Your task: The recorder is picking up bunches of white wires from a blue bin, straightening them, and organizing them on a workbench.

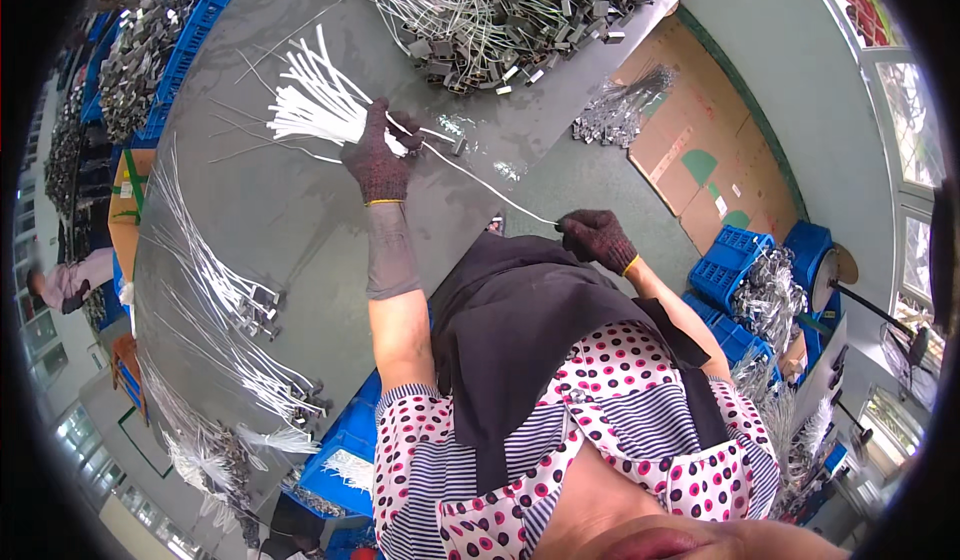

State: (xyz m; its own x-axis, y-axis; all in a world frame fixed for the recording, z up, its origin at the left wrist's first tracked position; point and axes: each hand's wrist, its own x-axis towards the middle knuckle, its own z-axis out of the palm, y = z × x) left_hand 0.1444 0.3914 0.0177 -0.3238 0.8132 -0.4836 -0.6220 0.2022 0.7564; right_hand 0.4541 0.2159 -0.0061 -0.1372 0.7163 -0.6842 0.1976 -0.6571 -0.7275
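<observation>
My left hand [382, 160], in a dark knitted glove, is closed round a bundle of white tubes [315, 110] above the grey table [300, 225]. The tubes fan out to the far left, and a few thin wires trail beside them. From near my left fingers a thin white wire [490, 189] runs down to the right. My right hand [597, 240], gloved alike, pinches the wire's end beyond the table's edge, in front of my black apron [530, 310]. A small dark block [458, 147] on a short white lead lies just right of my left hand.
A large heap of wires with dark metal blocks [500, 35] covers the table's far side. Several wire bundles [250, 305] lie along its left. Blue crates [180, 60] stand far left, and another blue crate [730, 260] at right, near flattened cardboard [690, 150] holding another bundle [625, 110].
</observation>
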